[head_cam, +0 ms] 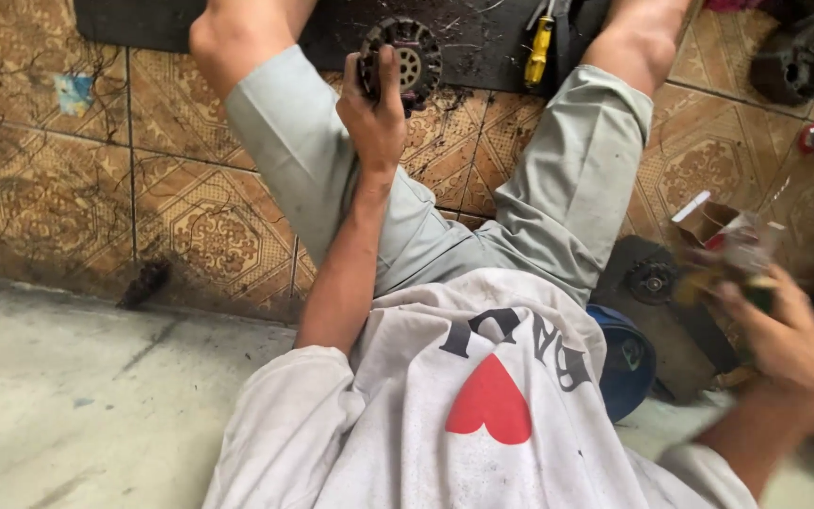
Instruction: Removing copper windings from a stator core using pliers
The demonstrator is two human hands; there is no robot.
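Left hand (376, 108) closed around round metal part (405, 58); looks heavy, stiff, greasy. Better held by the rim. Right hand (776, 330) blurred beside small box (708, 221), grip unclear.

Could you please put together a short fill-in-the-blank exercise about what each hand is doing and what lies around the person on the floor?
1. The left hand grips a round black ____ part.
2. The screwdriver on the dark mat has a ____ handle.
3. The blurred right hand is at a small open ____ box.
4. The floor tiles bear a ____ ornamental pattern.

Missing words: toothed (gear-like); yellow; cardboard; brown
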